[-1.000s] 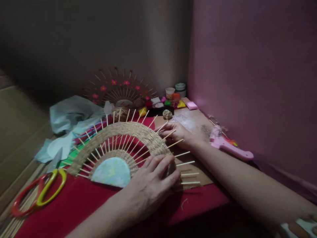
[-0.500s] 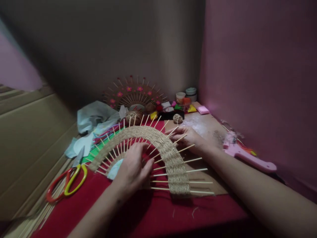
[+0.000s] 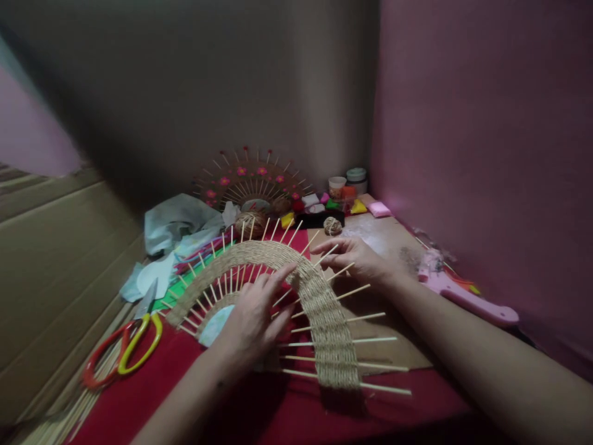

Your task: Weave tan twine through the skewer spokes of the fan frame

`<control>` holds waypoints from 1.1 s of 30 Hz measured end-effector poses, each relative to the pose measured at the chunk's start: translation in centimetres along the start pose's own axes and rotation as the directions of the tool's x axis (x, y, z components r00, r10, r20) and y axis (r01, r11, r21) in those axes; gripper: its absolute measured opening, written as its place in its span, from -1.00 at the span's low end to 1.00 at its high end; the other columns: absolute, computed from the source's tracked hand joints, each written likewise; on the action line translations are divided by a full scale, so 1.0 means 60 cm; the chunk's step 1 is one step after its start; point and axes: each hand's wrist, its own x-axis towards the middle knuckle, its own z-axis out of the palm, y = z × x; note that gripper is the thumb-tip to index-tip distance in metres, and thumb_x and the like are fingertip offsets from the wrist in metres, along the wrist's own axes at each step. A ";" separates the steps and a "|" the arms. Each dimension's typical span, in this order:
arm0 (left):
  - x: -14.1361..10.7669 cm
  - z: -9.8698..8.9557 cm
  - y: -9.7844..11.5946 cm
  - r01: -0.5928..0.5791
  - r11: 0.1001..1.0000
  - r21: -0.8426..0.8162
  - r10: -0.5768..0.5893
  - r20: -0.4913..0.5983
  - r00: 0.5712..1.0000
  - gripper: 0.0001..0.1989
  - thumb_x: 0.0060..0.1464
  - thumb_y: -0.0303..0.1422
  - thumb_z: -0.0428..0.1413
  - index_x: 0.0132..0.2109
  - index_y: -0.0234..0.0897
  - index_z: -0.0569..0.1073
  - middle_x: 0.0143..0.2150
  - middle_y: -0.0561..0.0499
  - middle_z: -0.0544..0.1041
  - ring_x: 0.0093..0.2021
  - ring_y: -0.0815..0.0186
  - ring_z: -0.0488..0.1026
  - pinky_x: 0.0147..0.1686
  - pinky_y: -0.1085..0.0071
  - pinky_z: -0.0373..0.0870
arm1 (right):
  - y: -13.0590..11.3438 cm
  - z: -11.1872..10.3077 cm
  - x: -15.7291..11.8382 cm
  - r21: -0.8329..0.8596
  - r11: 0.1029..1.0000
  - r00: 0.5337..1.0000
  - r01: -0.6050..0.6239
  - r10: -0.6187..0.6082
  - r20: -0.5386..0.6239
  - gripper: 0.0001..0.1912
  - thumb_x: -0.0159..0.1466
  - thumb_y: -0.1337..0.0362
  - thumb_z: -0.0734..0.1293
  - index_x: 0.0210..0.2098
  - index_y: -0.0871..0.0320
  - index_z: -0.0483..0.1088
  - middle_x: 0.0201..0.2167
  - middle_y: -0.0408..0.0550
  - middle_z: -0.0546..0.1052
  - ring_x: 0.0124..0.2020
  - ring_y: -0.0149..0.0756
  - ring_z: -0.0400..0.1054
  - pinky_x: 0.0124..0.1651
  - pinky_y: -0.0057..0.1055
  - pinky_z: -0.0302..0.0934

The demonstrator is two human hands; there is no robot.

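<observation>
A half-round fan shape of woven twine [image 3: 324, 309] on thin wooden sticks lies over red cloth and brown board. Near its inner middle is a pale blue half disc [image 3: 217, 326], partly covered by my left hand [image 3: 252, 309]. That hand rests over the inner sticks with its fingers apart, the index finger reaching the woven band's inner edge. Beyond the upper right outer edge, my right hand [image 3: 349, 256] has its fingertips at the stick ends; whether they pinch a stick or twine is too small to tell.
Scissors [image 3: 141, 349] lie at left beside loose sticks. A pink glue gun [image 3: 467, 300] lies at right. Behind are twine balls [image 3: 332, 226], colourful packets [image 3: 358, 206], a cup [image 3: 336, 186], and a flowered fan piece [image 3: 252, 179] against the wall. Cardboard [image 3: 60, 235] stands at left.
The woven piece's right end has shifted down and slightly right. My left index finger has stretched out toward the band. My right hand stays near the outer stick ends.
</observation>
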 end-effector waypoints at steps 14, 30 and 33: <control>-0.028 -0.009 0.008 -0.040 0.999 -0.026 0.041 0.040 0.998 -0.45 0.10 -0.34 0.00 0.21 -0.07 0.01 -0.12 -0.03 0.40 -0.21 0.24 0.37 -0.22 0.25 0.32 | -0.008 -0.028 0.001 0.148 0.988 0.997 -0.035 0.026 0.066 -0.87 -0.08 0.43 0.41 -0.51 0.18 0.39 -0.61 -0.19 0.37 -0.58 -0.51 0.18 -0.48 -0.48 0.04; -0.030 -0.007 0.008 -0.026 0.995 -0.093 0.036 0.109 0.993 -0.36 0.07 -0.35 0.02 0.26 -0.12 -0.06 -0.15 -0.03 0.44 -0.28 0.26 0.37 -0.30 0.29 0.35 | -0.023 -0.030 0.004 0.086 0.975 0.979 0.203 -0.202 -0.022 -0.83 -0.09 0.39 0.42 -0.55 0.16 0.31 -0.65 -0.27 0.29 -0.62 -0.53 0.09 -0.53 -0.45 -0.08; -0.030 -0.008 0.011 -0.027 0.995 -0.096 0.038 0.115 0.993 -0.36 0.07 -0.33 0.01 0.26 -0.11 -0.06 -0.15 -0.02 0.44 -0.29 0.27 0.38 -0.30 0.31 0.35 | -0.021 -0.027 0.006 0.177 0.967 0.983 0.186 -0.185 -0.023 -0.83 -0.08 0.39 0.41 -0.55 0.15 0.30 -0.66 -0.28 0.27 -0.62 -0.53 0.08 -0.53 -0.46 -0.11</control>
